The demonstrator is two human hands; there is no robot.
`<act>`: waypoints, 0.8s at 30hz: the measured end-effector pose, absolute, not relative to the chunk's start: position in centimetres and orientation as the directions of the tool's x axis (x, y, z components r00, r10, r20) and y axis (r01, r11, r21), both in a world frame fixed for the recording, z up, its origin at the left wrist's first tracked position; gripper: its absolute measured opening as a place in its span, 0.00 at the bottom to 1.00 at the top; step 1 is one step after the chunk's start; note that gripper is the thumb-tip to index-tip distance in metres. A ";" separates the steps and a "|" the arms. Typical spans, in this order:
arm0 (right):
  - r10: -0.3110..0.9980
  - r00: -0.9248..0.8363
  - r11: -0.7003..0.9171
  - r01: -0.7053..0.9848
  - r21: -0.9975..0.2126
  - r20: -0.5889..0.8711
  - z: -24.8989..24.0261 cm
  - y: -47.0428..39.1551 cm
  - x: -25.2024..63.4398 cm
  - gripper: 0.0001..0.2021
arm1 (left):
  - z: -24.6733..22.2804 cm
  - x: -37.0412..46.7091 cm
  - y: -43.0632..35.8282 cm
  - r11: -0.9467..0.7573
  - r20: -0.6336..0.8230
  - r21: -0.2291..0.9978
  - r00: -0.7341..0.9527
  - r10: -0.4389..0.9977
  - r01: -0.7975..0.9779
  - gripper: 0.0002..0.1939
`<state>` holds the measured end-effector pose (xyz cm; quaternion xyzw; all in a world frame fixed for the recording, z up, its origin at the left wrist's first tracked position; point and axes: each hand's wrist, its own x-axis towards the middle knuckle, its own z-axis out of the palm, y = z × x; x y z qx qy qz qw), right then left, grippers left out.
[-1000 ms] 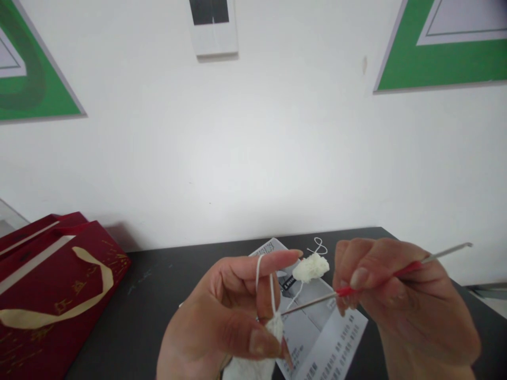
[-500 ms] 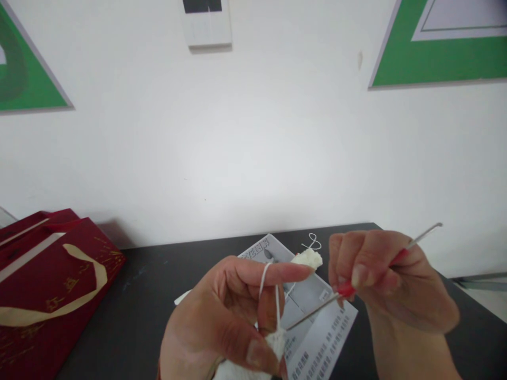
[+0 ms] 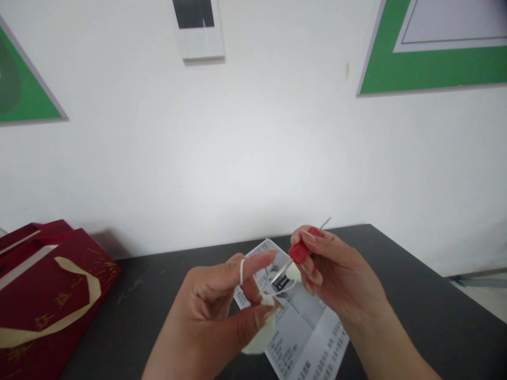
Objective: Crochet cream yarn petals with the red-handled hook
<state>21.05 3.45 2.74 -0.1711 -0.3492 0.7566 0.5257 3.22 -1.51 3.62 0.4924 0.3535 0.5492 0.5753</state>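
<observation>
Left hand (image 3: 216,303): lower centre; thumb and fingers pinched on the white yarn piece (image 3: 259,340), seemingly to steady its top edge.
Index finger: raised, yarn loop (image 3: 242,272) around it, probably for tension.
Right hand (image 3: 336,266): right of centre; fingers clamped on the red-handled hook (image 3: 298,253), shaft slanting toward the piece; tip contact unclear.
Printed sheet (image 3: 295,338): beneath both hands, perhaps for easy reference.
Red bag (image 3: 47,287): lower left, well apart, leaving elbow room.

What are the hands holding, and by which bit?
The right hand holds the crochet hook by its red middle grip; the left hand pinches the white crochet piece near its top.
</observation>
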 end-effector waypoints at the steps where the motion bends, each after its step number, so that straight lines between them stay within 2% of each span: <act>1: 0.918 -0.381 -0.199 -0.681 -0.704 0.110 2.7 3.2 20.7 0.06 | 3.7 3.4 -1.5 -0.091 0.138 0.951 0.143 0.980 -0.294 0.18; 7: 0.933 -0.322 -0.118 -0.697 -0.708 0.162 2.6 1.8 19.6 0.07 | 3.9 4.4 -1.1 -0.068 0.102 0.938 0.083 0.991 -0.341 0.20; 15: 0.945 -0.291 -0.091 -0.671 -0.736 0.149 2.5 1.9 19.2 0.09 | 3.6 4.5 -1.3 0.057 0.010 0.918 0.166 0.986 -0.393 0.20; 24: 0.936 -0.321 -0.114 -0.670 -0.733 0.148 2.6 1.9 19.3 0.09 | 3.7 4.8 -1.3 -0.040 0.092 0.958 0.171 0.981 -0.284 0.18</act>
